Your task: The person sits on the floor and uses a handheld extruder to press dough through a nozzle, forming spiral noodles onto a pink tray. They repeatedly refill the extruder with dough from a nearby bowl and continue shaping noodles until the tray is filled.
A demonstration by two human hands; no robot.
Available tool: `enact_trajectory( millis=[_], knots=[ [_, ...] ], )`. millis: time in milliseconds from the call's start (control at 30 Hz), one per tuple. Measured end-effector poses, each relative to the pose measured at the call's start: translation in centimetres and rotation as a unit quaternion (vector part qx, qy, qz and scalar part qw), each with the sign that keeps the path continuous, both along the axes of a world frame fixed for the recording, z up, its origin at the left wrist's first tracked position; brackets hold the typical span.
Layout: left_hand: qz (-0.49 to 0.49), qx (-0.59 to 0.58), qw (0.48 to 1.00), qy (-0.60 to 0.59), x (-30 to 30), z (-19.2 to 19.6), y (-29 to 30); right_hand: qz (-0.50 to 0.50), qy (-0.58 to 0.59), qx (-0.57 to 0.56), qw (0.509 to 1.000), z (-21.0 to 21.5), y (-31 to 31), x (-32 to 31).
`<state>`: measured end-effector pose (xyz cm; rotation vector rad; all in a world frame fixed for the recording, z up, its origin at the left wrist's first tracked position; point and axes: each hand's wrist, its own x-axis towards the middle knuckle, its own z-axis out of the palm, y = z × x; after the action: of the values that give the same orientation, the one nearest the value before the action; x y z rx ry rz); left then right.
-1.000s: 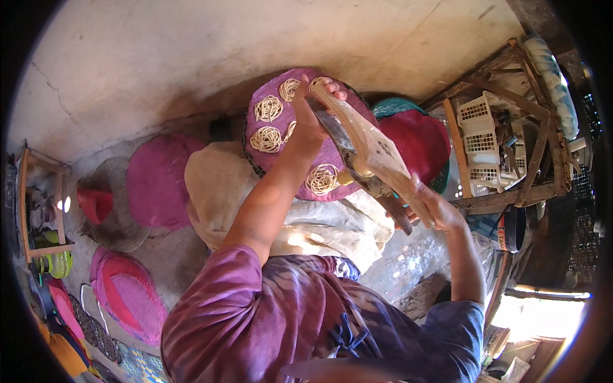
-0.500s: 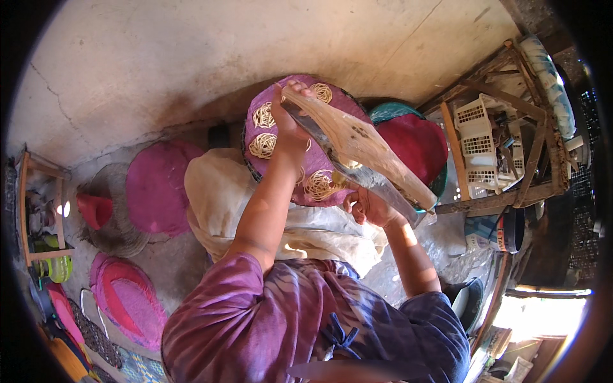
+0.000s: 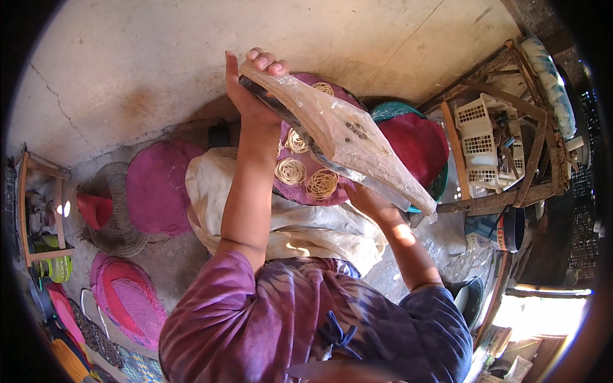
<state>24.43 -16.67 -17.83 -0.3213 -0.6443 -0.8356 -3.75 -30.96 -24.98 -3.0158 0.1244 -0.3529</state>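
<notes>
Plastic-wrapped board looked stiff, slippery and rather light, so I held both ends, left hand fingers clamped, right hand fingers hidden.

A flat board is held between both hands above a round tray of coiled pieces, a cloth beneath, woven mats left, a wooden rack right.

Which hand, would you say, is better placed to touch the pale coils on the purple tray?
Probably the right hand: it grips the board's near end beside the coils; the left hand holds the far end.
</notes>
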Motion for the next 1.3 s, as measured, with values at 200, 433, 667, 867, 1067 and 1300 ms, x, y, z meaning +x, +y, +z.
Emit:
enact_trajectory(
  millis=[200,433,667,867,1067,1300],
  knots=[
    [0.005,0.002,1.000,-0.020,0.0,-0.3,-0.2,-0.026,-0.098,0.001,0.995,-1.8,1.3,1.2],
    [0.003,-0.006,0.999,-0.036,0.1,-0.4,0.1,-0.041,-0.114,0.173,0.977,-2.5,-0.6,0.3],
    [-0.009,0.006,0.999,-0.046,-0.3,-0.3,-0.1,-0.060,-0.066,0.129,0.988,-3.3,1.9,-1.1],
    [-0.006,0.091,0.996,0.008,-1.1,1.0,-0.5,-0.062,-0.002,0.695,0.716,3.6,-1.8,-3.3],
    [-0.015,0.197,0.980,0.014,-0.5,0.1,-6.3,-0.034,0.230,0.740,0.631,11.3,-5.8,-1.9],
    [-0.037,0.229,0.965,0.119,0.1,-3.9,-8.7,-0.170,0.242,0.745,0.599,11.0,-7.5,-0.3]
  ],
)
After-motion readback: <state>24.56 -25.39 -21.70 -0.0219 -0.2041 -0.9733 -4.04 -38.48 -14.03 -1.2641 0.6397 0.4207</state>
